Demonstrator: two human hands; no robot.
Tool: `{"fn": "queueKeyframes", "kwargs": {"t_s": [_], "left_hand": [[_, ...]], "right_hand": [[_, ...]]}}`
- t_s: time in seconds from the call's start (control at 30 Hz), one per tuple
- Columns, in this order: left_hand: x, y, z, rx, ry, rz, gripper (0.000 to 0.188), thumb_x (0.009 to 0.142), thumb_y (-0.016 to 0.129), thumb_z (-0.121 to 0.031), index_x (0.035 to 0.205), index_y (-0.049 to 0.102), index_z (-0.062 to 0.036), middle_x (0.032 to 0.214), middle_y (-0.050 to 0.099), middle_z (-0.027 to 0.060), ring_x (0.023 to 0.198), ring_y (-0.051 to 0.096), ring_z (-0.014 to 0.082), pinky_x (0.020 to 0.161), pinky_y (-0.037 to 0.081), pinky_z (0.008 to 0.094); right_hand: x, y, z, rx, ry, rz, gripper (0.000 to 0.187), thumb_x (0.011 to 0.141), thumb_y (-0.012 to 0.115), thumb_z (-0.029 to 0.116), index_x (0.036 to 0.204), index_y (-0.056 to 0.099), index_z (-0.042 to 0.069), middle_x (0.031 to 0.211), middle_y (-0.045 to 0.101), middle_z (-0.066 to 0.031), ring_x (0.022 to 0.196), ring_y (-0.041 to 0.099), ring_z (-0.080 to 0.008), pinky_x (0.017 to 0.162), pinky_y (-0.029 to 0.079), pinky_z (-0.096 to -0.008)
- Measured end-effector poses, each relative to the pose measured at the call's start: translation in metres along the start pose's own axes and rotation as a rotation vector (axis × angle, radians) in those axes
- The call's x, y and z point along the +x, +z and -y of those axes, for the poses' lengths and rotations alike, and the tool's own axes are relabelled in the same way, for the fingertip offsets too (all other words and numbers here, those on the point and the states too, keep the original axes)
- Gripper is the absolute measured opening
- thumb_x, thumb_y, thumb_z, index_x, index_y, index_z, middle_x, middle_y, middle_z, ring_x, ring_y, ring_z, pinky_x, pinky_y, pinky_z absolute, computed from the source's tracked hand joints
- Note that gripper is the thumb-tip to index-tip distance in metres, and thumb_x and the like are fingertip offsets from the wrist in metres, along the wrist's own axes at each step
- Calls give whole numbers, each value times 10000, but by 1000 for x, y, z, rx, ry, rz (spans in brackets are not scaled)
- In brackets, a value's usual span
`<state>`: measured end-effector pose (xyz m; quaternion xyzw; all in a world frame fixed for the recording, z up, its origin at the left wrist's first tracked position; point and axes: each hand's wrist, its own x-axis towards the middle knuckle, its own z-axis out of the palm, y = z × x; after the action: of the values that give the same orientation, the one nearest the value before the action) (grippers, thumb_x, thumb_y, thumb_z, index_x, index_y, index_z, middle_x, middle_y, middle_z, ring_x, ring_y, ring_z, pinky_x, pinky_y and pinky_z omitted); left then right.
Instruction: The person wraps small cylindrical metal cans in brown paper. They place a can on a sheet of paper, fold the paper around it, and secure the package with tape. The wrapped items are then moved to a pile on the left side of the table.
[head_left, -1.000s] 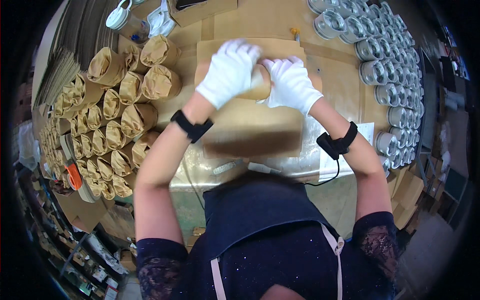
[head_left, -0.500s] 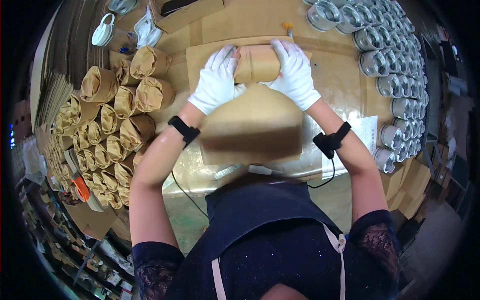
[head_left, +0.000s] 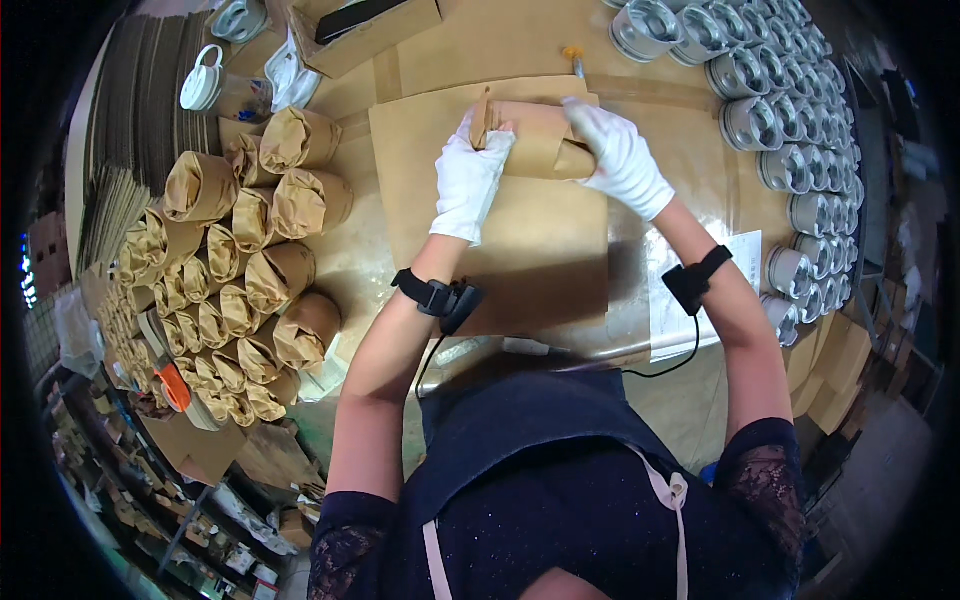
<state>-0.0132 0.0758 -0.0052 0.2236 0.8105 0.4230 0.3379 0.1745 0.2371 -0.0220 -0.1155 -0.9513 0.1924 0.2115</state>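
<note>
Between my hands, a bundle rolled in brown kraft paper (head_left: 537,138) lies on its side over a stack of brown paper sheets (head_left: 520,245). What is inside the roll is hidden. My left hand (head_left: 468,182), in a white glove, grips the bundle's left end, where a flap of paper sticks up. At the other end, my right hand (head_left: 622,160), gloved too, has its fingers bent over the paper edge, with a folded corner showing below them. Both hands are closed around the bundle.
Many paper-wrapped parcels (head_left: 285,270) stand in rows at the left. Bare metal pistons (head_left: 750,125) line the right side. A lidded plastic jar (head_left: 240,95) and an open carton (head_left: 365,40) sit at the far left. A printed sheet (head_left: 690,300) lies near my right forearm.
The bundle has shifted right, its paper now folded in at the right end and flared at the left. My left hand has moved right and turned around the end; my right hand has moved right.
</note>
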Motion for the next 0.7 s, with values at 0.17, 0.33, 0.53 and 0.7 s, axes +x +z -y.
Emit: {"fn": "queueKeyframes", "kwargs": {"t_s": [0.17,0.33,0.53,0.7], "left_hand": [[-2,43,50,-461,141,-272,834,907,818,-399,1568,468,-30,1300,686,266,1027,724,268,877,578,381],[-33,-13,11,-533,-86,-109,977,902,810,-317,1674,254,-96,1485,552,270,1330,587,281,1072,503,383],[-27,-58,46,-818,-51,10,772,925,763,-187,1606,413,-89,1442,615,166,1293,610,217,1070,505,348],[-42,-165,38,-1135,-75,149,440,1026,637,-176,1454,582,-92,1350,675,102,1210,659,184,993,558,326]], "right_hand": [[5,34,54,-26,591,-107,392,814,746,120,1205,743,90,789,679,-215,761,701,-388,720,568,-477],[29,30,159,151,541,-359,450,872,613,54,1309,691,-19,1185,708,-293,1158,685,-429,987,574,-456],[56,22,219,921,668,-106,677,946,609,24,1586,393,-18,1447,652,-184,1271,676,-294,1017,570,-387],[50,-25,183,1352,658,-20,473,1032,616,75,1487,548,-34,1375,703,-116,1228,670,-165,1034,551,-331]]}}
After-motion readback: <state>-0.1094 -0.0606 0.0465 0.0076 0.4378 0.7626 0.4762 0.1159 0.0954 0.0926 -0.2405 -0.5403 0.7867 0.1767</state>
